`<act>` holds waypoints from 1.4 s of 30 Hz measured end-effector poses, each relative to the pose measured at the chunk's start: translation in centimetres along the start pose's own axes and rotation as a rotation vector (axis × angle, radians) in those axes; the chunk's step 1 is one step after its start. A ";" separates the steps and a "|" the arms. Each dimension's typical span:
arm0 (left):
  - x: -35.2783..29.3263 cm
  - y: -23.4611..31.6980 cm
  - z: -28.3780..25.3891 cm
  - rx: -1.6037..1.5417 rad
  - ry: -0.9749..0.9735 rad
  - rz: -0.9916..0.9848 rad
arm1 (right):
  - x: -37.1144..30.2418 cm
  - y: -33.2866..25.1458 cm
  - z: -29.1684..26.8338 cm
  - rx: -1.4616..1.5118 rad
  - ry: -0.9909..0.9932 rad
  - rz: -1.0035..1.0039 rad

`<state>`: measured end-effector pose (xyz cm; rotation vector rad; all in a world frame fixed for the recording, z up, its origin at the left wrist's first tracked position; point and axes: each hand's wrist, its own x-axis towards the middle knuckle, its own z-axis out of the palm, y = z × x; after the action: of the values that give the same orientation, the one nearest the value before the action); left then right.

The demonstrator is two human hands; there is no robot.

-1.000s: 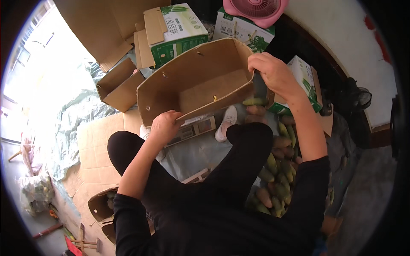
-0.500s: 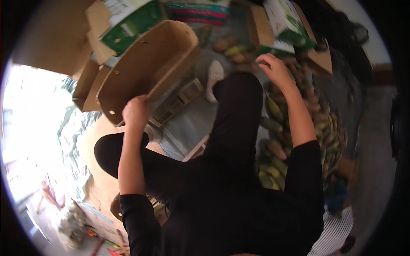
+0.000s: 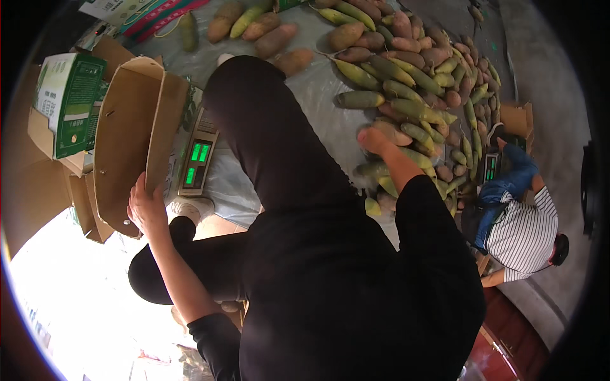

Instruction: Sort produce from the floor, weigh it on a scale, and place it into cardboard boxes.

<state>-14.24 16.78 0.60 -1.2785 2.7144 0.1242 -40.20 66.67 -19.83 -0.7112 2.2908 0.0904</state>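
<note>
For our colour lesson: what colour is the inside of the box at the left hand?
The box is brown inside, best seen in the head view.

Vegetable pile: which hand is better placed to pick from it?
The right hand, probably: it is at the vegetable pile, while the left hand is away on the other side, at the cardboard box.

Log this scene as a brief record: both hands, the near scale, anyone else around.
left hand: gripping a side wall of an open cardboard box
right hand: at the pile of green and brownish roots; hold unclear
near scale: beside the box, display lit green
co-worker: in a striped top, at picture right, past the pile
</note>
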 end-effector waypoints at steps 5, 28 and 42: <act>0.2 -1.7 2.5 -0.046 0.142 0.011 | -2.8 -0.2 8.3 -0.059 -0.156 -0.185; -0.4 -0.2 0.1 -0.057 0.028 -0.116 | -8.9 4.6 6.3 -0.443 -0.283 0.394; 1.1 -2.1 -0.1 -0.093 0.019 -0.127 | -6.6 4.2 2.3 -0.040 -0.254 0.460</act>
<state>-13.33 14.63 0.46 -1.4812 2.6622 0.2284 -37.08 73.92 -17.72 -0.1668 2.1671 0.4170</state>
